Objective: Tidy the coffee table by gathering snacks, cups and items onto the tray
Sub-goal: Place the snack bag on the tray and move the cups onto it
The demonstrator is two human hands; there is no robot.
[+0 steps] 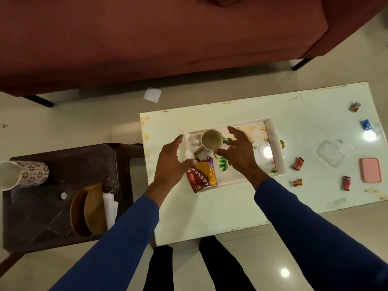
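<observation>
A white tray with a leaf print lies on the pale coffee table. In it stand a cream cup, a white lidded pot and a red and yellow snack packet that hangs over the near rim. My left hand hovers with fingers spread at the tray's left end, touching the packet's top. My right hand is spread over the tray just right of the cup, holding nothing.
Several small sweets lie loose right of the tray, with a clear glass container and a pink lid. A dark stool on the left bears a floral cup, a wooden holder and tissues. A maroon sofa stands behind.
</observation>
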